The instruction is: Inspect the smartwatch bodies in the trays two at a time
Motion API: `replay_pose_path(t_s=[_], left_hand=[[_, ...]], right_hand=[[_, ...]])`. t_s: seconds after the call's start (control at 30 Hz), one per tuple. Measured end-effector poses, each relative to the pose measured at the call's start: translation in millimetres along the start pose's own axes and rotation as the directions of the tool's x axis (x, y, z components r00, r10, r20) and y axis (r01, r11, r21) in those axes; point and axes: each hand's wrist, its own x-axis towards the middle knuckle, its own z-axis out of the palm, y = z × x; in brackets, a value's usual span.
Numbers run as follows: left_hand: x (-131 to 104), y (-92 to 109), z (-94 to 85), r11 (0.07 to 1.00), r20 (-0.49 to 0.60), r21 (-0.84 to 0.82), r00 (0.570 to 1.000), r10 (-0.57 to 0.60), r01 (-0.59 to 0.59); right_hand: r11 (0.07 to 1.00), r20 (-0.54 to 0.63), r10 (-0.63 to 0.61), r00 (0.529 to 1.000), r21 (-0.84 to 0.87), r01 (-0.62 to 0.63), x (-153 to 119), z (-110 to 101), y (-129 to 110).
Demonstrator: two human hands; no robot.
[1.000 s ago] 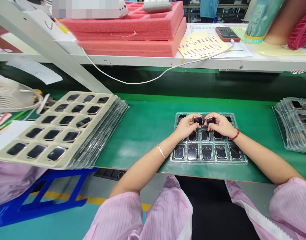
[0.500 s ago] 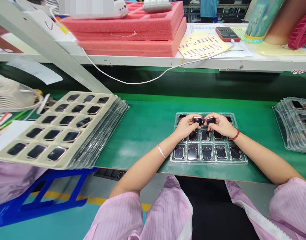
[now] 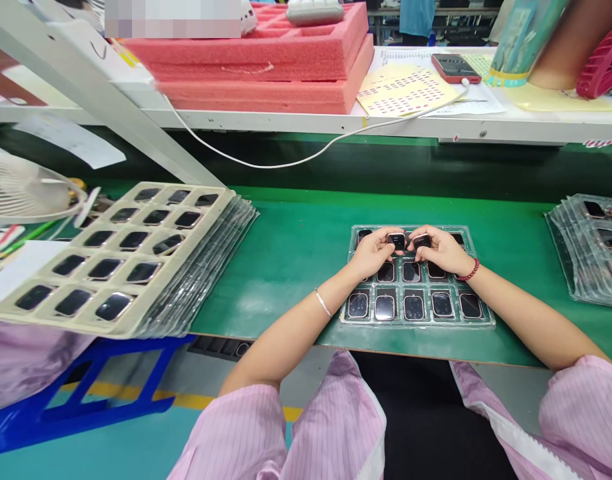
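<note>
A clear plastic tray (image 3: 419,325) lies on the green table, with dark square watch faces in its compartments. Over its back row my left hand (image 3: 376,252) pinches a square watch face (image 3: 397,241) between thumb and fingers. Close on its right, my right hand (image 3: 442,251) grips another square watch face (image 3: 423,242). Both faces are held a little apart, with their dark sides showing. My hands cover parts of the back and middle rows.
At the left, a cream tray (image 3: 89,285) of watch faces tops a stack of clear trays. More clear trays (image 3: 581,267) are stacked at the right edge. A white fan (image 3: 26,187) stands far left. A white cable hangs from the shelf (image 3: 306,121) behind.
The watch face in my left hand has tilted and shifted very slightly. My right hand has stayed in place.
</note>
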Motion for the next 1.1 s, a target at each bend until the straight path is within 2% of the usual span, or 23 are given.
replay_pose_path(t_s=[0.3,0.57,0.8,1.1], left_hand=[[0,0,1.0,0.999,0.011,-0.050,1.000,-0.017,0.017],[1,12,-4.8,0.957,0.075,-0.270,0.993,-0.087,0.104],[-1,13,0.6,0.981,0.022,-0.180,0.998,-0.064,0.067],[0,9,0.5,0.990,0.031,-0.131,0.998,-0.050,0.053]], right_hand=[[1.000,-0.005,0.009,1.000,0.016,-0.009,0,0,0],[1.000,0.007,0.000,1.000,0.021,0.000,0,0,0],[1.000,0.001,0.004,1.000,-0.002,-0.004,1,-1,2],[1.000,-0.003,0.010,1.000,-0.003,-0.010,0,0,3]])
